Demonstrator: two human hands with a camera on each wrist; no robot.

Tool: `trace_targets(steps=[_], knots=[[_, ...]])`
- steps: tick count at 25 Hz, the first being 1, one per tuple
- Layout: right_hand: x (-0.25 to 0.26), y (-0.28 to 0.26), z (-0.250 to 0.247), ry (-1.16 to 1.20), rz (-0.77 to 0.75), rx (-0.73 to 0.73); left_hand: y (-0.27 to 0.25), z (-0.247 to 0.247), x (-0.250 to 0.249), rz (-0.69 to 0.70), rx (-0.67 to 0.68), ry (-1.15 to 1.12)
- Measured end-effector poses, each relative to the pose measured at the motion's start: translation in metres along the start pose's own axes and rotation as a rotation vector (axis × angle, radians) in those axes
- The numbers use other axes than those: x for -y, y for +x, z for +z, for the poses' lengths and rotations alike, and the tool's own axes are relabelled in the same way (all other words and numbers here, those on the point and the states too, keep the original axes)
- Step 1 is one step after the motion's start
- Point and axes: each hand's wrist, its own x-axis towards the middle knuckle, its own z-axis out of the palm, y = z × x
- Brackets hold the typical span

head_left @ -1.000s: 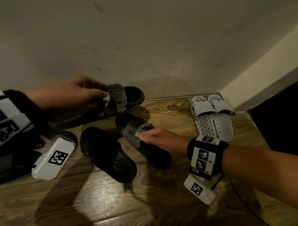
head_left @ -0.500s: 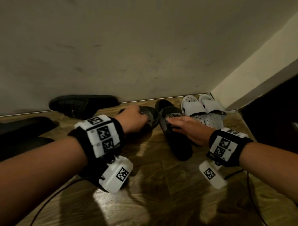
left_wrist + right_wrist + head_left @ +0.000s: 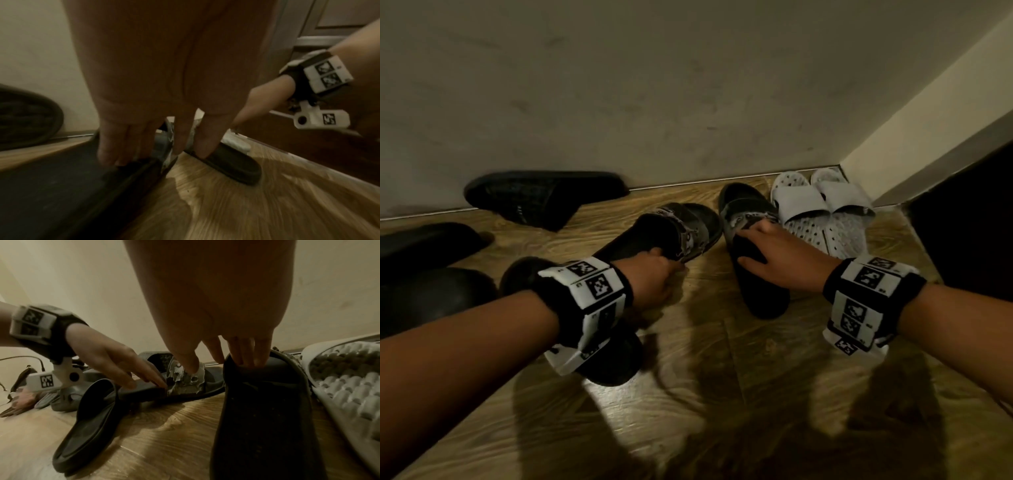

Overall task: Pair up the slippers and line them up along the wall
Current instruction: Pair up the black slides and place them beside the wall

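Black slippers [image 3: 647,236]: left hand [image 3: 654,277] tight around one, right hand [image 3: 780,257] flat atop other.

two white slippers [image 3: 822,209] are sitting side by side in the corner, toes at the wall [image 3: 688,102]. just beside them a black slipper with a peeling grey strap [image 3: 743,202] is pointing toe to the wall. its mate [image 3: 695,226] is lying tilted, angled toward it. other black slippers [image 3: 424,240] are lying scattered to the left, one tipped slipper [image 3: 544,195] leaning against the wall.

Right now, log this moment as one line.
stage: pairing worn-strap slippers | left hand grips angled slipper | right hand rests on straight slipper beside white pair by wall
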Motion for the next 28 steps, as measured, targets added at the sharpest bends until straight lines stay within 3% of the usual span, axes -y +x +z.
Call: trace_targets(steps=[3,6,13,19,28], knots=[[-0.002,0.0,-0.002,-0.142,-0.029,-0.015,0.013,0.011,-0.013,0.018,-0.016,0.064],[-0.004,0.0,-0.002,-0.257,-0.022,-0.027,0.025,0.011,-0.024,0.016,-0.064,-0.083],[0.002,-0.004,-0.006,-0.257,0.032,-0.072,0.045,-0.003,-0.034,-0.01,-0.118,-0.169],[0.005,-0.007,-0.009,-0.21,0.074,-0.081,0.031,-0.01,-0.011,0.004,-0.545,0.172],[0.001,-0.003,-0.015,0.064,0.24,-0.087,0.016,-0.013,0.003,-0.005,-0.842,0.354]])
